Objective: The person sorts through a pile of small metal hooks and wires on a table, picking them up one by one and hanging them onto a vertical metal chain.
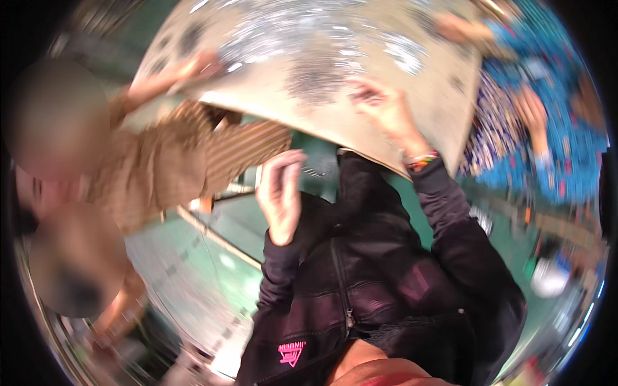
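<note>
Over the near edge of the pale table (257, 96), my right hand (386, 112) reaches forward with its fingers bent together. Motion smears the fingertips, and anything between them is too blurred to name. My left hand (281, 193) is raised off the table, above my lap, fingers curled toward the thumb; what it may hold cannot be made out. Just ahead of my right hand lies a heap of small dark pieces (315, 77). Beyond it, shiny silvery metal pieces (290, 32) spread across the tabletop, too blurred to tell their kind.
At the left, a person in brown striped clothes (161, 167) has a hand (203, 64) on the table. A person in blue patterned clothes (560, 148) sits at the right, one hand (460, 29) over the tabletop. A white rounded thing (550, 276) stands on the green floor (193, 257).
</note>
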Tool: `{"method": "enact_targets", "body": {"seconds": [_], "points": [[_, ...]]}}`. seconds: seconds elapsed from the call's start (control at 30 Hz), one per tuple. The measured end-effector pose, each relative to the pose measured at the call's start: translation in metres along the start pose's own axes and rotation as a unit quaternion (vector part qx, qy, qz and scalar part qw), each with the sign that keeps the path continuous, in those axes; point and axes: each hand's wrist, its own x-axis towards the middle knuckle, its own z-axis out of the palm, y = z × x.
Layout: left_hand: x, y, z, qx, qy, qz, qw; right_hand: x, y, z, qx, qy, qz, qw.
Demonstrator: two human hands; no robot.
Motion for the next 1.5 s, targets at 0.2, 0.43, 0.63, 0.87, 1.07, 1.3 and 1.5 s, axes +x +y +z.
{"method": "enact_targets", "body": {"seconds": [0.2, 0.43, 0.63, 0.87, 1.07, 1.3, 1.5], "points": [[-0.009, -0.004, -0.025, -0.024, 0.012, 0.008, 1.0, -0.127, -0.005, -0.054, 0.136, 0.348, 0.025, 0.927], [0.01, -0.005, -0.014, -0.073, -0.027, 0.008, 0.997, -0.358, 0.149, -0.144, 0.314, 0.785, 0.105, 0.524], [0.009, -0.011, -0.023, -0.053, -0.051, 0.07, 0.995, -0.137, -0.072, -0.012, 0.2, 0.156, -0.039, 0.967], [0.002, 0.014, -0.028, 0.061, 0.066, 0.052, 0.995, -0.039, -0.103, 0.085, 0.143, -0.016, -0.139, 0.98], [-0.002, 0.017, -0.022, -0.022, 0.026, 0.019, 0.999, -0.047, -0.115, 0.098, 0.103, -0.018, -0.163, 0.981], [-0.027, -0.009, -0.03, -0.028, 0.036, -0.026, 0.999, -0.064, -0.092, 0.106, 0.057, -0.002, -0.171, 0.984], [0.033, -0.054, -0.021, 0.125, 0.039, -0.093, 0.987, -0.071, -0.064, 0.095, 0.081, -0.056, -0.101, 0.99]]}}
